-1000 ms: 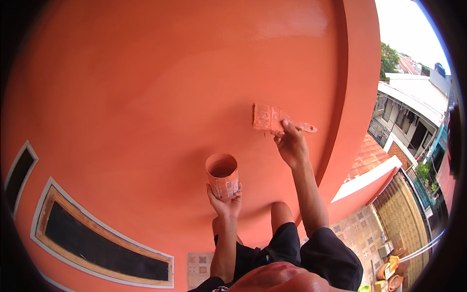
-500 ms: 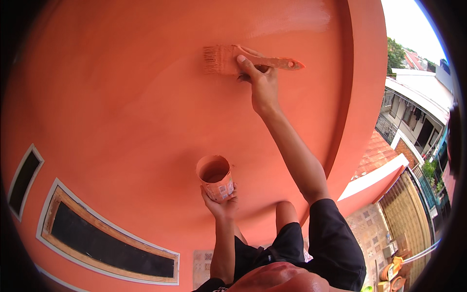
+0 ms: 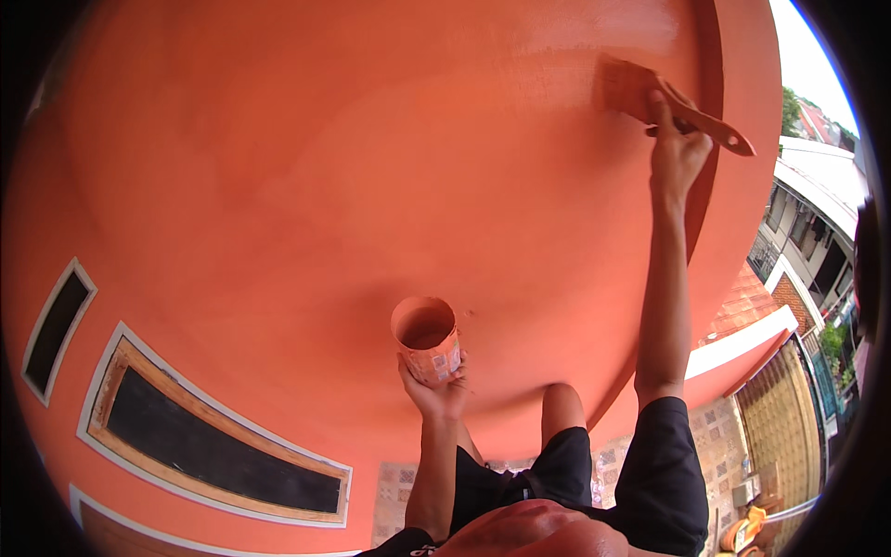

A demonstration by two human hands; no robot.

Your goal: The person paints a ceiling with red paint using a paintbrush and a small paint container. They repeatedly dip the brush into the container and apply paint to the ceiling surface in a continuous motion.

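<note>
A broad paintbrush (image 3: 624, 85) coated in orange paint is gripped near its ferrule by my right hand (image 3: 680, 148). Its bristles point left and meet the orange wall (image 3: 371, 167), while the handle slants down to the right past the corner edge. Lower down, my left hand (image 3: 436, 395) is wrapped round a paint-smeared tub (image 3: 430, 357) from beneath. The tub's mouth tilts toward me, and brownish-orange paint (image 3: 427, 336) shows inside. Around the brush a wet, shiny patch (image 3: 640, 37) reaches up the wall.
A vertical wall corner (image 3: 710, 56) runs along the right. At lower left are a wood-framed window (image 3: 223, 455) and a narrower one (image 3: 58, 332). Patterned floor tiles (image 3: 715, 427) lie below, with a bamboo screen (image 3: 784, 408) at the right. Neighbouring buildings (image 3: 807, 213) stand beyond.
My right hand has carried the brush far to the right and slightly up, close to the wall corner. My left hand still holds the tub, and the whole view has shifted slightly.
</note>
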